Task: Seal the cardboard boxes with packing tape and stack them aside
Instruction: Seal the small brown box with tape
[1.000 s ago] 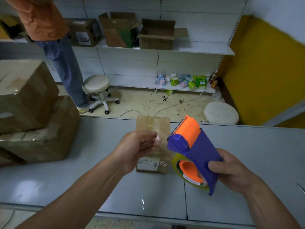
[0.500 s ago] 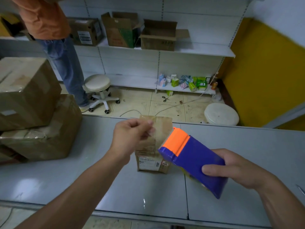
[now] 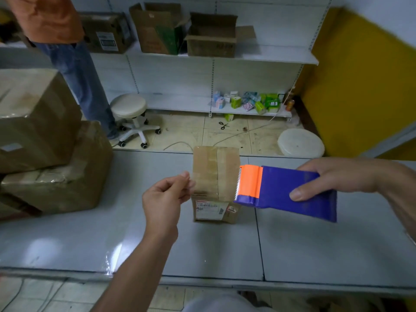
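A small cardboard box [image 3: 208, 170] stands upright on the grey table [image 3: 315, 248], with tape along its top seam and a label on its near side. My right hand [image 3: 333, 179] grips a blue and orange tape dispenser [image 3: 283, 188] held flat to the right of the box, its toothed edge at the box's right side. My left hand [image 3: 166, 197] pinches the free end of the clear tape [image 3: 213, 188] just left of the box. The strip stretches across the box top between my hands.
Two large taped boxes [image 3: 42, 140] are stacked at the table's left. A person in jeans [image 3: 83, 84] stands beyond, beside a white stool [image 3: 130, 109]. Open cartons [image 3: 211, 37] sit on a shelf behind. A white lid [image 3: 300, 143] and scissors [image 3: 223, 125] lie on the floor.
My right hand swung the dispenser from upright to flat and moved it right. My left hand drew the tape end leftward, so the strip now spans the box top.
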A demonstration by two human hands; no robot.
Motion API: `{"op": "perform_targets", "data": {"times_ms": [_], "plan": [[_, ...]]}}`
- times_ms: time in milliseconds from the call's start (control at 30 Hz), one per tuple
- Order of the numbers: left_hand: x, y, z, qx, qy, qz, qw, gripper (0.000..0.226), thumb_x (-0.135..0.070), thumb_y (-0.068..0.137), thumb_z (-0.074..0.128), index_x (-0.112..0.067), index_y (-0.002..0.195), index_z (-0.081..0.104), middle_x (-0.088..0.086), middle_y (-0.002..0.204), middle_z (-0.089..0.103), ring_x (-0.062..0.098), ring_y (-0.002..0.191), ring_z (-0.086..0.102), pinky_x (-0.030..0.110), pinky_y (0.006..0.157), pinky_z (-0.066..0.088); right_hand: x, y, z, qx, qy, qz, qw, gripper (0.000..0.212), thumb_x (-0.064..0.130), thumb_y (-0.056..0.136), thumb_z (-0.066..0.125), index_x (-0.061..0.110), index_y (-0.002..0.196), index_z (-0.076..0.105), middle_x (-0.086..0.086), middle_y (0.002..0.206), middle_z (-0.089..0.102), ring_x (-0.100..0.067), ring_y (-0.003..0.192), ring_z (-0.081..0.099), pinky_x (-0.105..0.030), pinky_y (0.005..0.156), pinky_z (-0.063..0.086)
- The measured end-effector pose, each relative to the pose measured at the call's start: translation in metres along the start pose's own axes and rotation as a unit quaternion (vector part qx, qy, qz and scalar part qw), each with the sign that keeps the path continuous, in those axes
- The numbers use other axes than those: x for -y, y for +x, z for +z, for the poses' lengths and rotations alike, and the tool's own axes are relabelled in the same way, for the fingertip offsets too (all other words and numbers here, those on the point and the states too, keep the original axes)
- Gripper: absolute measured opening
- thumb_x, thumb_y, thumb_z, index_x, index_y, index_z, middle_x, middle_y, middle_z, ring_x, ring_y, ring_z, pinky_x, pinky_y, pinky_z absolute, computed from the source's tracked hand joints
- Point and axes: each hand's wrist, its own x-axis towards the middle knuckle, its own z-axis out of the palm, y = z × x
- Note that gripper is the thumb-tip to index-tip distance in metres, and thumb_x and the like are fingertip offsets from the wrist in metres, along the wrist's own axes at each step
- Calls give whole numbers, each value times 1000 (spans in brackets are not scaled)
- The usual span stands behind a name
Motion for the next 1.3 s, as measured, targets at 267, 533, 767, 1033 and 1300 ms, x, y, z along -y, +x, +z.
{"op": "perform_targets", "data": {"times_ms": [267,533,767,1033,1300], "plan": [[0,-4,-10,-34,8,29,999,14,-15,87,71,-6,76,71,-2,59,69,5,55,63,17,56,53,11,6,5,36,-20,9,999,68,59,53,72,10,99,69,-7,92,74,-22,85,70,-26,73,48],[2,5,-10,-13,3,2,1000,15,-14,87,72,-5,75,71,-1,59,68,6,54,62,18,56,53,-3,8,7,30,0,8,1000,60,57,61,72,13,100,68,-5,95,75,-20,86,71,-25,73,49],[3,25,-43,-41,-12,-14,999,15,-18,87,71,-9,76,69,-1,62,69,7,57,62,17,57,52,-29,2,-2,16,6,30,999,66,55,55,77,8,100,70,-12,96,75,-31,89,70,-28,73,49],[20,19,-44,-46,-27,-24,998,13,-17,88,71,-9,77,70,0,67,72,7,57,64,17,58,53,-39,14,-6,17,9,47,999,60,52,53,79,13,98,72,-9,97,75,-26,90,72,-29,74,51],[30,16,-32,-42,-26,-17,999,13,-17,87,71,-8,78,70,6,73,74,9,59,65,18,57,52,-53,19,-18,18,2,58,998,68,52,52,79,11,105,71,-9,97,75,-26,89,72,-30,75,50]]}}
